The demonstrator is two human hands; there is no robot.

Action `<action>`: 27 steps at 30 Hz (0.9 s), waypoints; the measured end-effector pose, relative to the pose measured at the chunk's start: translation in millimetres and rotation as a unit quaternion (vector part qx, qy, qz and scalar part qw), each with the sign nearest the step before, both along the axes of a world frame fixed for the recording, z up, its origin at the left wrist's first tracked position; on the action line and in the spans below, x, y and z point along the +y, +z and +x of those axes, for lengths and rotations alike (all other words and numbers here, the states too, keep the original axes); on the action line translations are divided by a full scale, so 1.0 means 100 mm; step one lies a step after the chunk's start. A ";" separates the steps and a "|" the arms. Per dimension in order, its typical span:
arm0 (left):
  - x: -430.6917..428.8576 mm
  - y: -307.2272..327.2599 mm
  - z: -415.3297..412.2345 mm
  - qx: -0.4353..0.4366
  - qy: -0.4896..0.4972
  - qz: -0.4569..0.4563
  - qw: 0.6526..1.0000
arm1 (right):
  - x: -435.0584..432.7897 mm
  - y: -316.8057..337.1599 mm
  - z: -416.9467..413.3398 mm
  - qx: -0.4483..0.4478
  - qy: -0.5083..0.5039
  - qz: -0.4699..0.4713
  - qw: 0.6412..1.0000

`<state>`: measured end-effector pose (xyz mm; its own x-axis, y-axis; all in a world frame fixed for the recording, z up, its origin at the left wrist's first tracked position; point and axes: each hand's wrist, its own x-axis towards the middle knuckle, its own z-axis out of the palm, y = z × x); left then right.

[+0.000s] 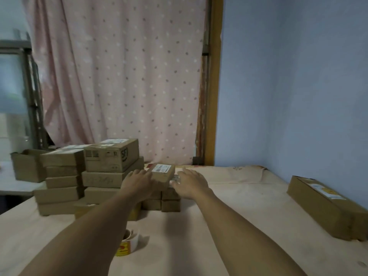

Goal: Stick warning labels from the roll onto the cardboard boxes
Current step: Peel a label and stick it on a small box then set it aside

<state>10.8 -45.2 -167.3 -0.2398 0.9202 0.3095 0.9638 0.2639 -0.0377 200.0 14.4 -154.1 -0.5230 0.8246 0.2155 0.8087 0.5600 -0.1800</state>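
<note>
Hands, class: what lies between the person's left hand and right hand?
A small cardboard box with a white label, atop a stack of boxes; the head view shows it.

Dim, flat indoor light; the brightest patch is the window left of the curtain. Frame soft overall, cardboard boxes below the curtain smeared. Wooden post right of the curtain leans, wide-lens distortion.

Black "SF" logo, turned sideways, on the large cardboard box, other print too blurred to read
</note>
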 end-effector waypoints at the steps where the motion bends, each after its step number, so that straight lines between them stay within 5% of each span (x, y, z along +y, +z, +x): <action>1: 0.01 -0.03 -0.05 0.014 -0.001 -0.008 1.000 | 0.01 -0.03 -0.09 -0.001 0.002 -0.005 1.000; 15: 0.40 -0.37 -0.31 -0.126 0.032 0.004 0.992 | 0.35 -0.48 -0.70 0.007 -0.017 -0.055 0.998; 27: 0.60 -0.36 -0.22 -0.357 0.097 0.088 0.925 | 0.27 -0.50 -0.84 0.199 -0.007 -0.179 0.963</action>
